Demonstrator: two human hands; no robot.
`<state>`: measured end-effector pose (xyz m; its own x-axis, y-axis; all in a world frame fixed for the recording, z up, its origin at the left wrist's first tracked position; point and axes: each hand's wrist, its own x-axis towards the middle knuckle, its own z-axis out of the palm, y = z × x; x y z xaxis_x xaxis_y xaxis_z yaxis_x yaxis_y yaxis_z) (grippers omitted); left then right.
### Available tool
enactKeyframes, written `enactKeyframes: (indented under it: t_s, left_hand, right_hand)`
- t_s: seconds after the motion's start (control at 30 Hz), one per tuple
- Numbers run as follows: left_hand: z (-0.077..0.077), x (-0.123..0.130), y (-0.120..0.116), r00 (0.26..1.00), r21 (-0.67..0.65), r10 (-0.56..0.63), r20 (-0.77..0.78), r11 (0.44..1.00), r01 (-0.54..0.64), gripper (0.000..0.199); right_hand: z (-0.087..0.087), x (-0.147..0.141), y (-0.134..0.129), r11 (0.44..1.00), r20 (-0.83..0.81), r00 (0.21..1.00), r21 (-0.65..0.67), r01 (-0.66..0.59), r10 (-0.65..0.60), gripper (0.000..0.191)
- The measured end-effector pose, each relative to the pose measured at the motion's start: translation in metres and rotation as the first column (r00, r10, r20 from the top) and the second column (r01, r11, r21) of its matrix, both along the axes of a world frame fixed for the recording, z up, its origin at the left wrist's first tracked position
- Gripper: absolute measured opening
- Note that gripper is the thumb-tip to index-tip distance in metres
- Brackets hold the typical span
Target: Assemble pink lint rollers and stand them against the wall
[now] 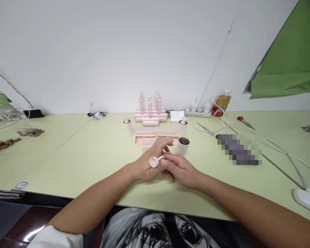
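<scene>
A small pale pink scoop with a round cup and short handle is at the meeting of my two hands. My left hand lies behind and under the cup, its thumb against the scoop and its index finger reaching forward. With thumb and fingers closed, my right hand grips at the handle end; the fingertips of both hands overlap and partly hide it. Just beyond are open pink boxes and a white cup with a dark inside.
Pink tubes stand on stacked pink cases by the wall. Two white cylinders carry pink rings. To the right are a power strip, a drink bottle, a screwdriver, cables and a blurred dark object.
</scene>
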<state>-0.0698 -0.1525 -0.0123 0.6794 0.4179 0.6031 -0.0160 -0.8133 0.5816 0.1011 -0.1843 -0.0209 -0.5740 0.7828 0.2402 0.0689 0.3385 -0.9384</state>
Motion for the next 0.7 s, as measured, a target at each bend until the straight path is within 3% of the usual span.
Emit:
enactKeyframes:
  t_s: [0.1, 0.33, 0.5, 0.7]
  left_hand:
    - [-0.001, 0.001, -0.001, 0.998, -0.011, -0.024, -0.052, 1.000, 0.023, 0.060]
    - [-0.002, 0.001, 0.003, 0.994, -0.026, -0.037, -0.107, 0.999, 0.034, 0.062]
    - [-0.005, 0.001, 0.004, 0.993, -0.058, -0.053, -0.104, 0.997, 0.047, 0.065]
    - [-0.010, 0.000, 0.010, 0.995, -0.041, 0.026, -0.095, 0.999, -0.030, 0.079]
  right_hand:
    - [-0.007, -0.005, 0.000, 0.995, -0.090, 0.995, -0.092, 0.038, -0.046, 0.040]
    - [-0.002, -0.004, -0.001, 0.985, -0.181, 0.969, 0.018, 0.174, -0.168, 0.027]
    - [-0.001, -0.003, 0.000, 0.972, -0.195, 0.954, 0.018, 0.236, -0.228, 0.027]
    - [0.003, 0.003, 0.004, 0.945, -0.243, 0.920, 0.033, 0.325, -0.308, 0.022]
